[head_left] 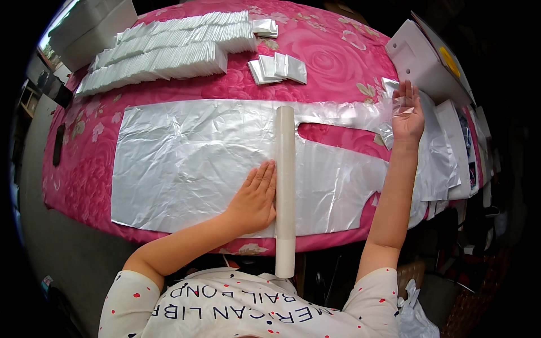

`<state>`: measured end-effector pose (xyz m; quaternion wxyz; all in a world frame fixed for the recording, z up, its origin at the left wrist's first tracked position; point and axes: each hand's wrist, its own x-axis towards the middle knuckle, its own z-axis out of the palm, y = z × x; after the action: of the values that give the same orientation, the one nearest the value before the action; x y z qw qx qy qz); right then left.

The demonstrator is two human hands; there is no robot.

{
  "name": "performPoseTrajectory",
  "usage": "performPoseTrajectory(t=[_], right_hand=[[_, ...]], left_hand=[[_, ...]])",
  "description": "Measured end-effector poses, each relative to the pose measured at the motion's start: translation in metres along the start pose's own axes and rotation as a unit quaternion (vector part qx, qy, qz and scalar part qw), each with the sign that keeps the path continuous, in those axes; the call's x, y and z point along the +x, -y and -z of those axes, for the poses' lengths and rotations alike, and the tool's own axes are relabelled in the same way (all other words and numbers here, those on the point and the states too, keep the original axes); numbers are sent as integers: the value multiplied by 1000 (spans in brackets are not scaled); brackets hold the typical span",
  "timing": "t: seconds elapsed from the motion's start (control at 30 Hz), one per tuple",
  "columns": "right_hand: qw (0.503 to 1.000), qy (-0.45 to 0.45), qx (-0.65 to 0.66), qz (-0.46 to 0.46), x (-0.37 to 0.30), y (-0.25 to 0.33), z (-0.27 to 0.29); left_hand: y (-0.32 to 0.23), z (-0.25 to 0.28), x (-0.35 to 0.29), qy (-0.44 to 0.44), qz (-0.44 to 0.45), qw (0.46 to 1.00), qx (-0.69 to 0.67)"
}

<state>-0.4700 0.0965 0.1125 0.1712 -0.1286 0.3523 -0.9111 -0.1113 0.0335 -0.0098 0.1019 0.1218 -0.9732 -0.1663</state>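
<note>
A thin, see-through plastic apron (191, 163) lies spread across the table, its narrowing, cut-out end toward the right. Across its middle rests a long whitish tube (285, 186), whose near end sticks out past the table edge. My left hand (255, 197) presses flat on the film, fingers stretched out, right beside the tube's left side. Palm up at the apron's right end, my right hand (408, 115) has its fingers extended. A bit of clear film lies over its palm and fingers; I cannot tell whether it is attached to the apron.
Long rows of folded plastic packets (163, 53) stand at the back left. Several loose packets (279, 69) lie beside them. A white foam box (425, 59) is at the far right, above layered plastic sheets (434, 146). A dark, narrow object (58, 145) lies at the left edge.
</note>
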Motion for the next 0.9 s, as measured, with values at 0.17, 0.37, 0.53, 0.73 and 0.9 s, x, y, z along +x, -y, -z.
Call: performPoseTrajectory(t=[0.17, 0.37, 0.53, 0.73, 0.9], right_hand=[[918, 344, -196, -31, -144, -96, -119], [730, 561, -387, -55, -288, -243, -154], [638, 605, -476, -10, -324, -278, -160], [685, 607, -400, 40, -273, -167, -127], [689, 475, -518, 178, -224, -70, -46]], left_hand=[[0, 3, -2, 2, -9, 1000, 17], [3, -17, 4, -81, -42, 995, 30], [4, -31, 7, -86, -27, 995, 52], [8, -7, 2, -167, 8, 983, -74], [41, 34, 36, -144, 98, 830, -529]])
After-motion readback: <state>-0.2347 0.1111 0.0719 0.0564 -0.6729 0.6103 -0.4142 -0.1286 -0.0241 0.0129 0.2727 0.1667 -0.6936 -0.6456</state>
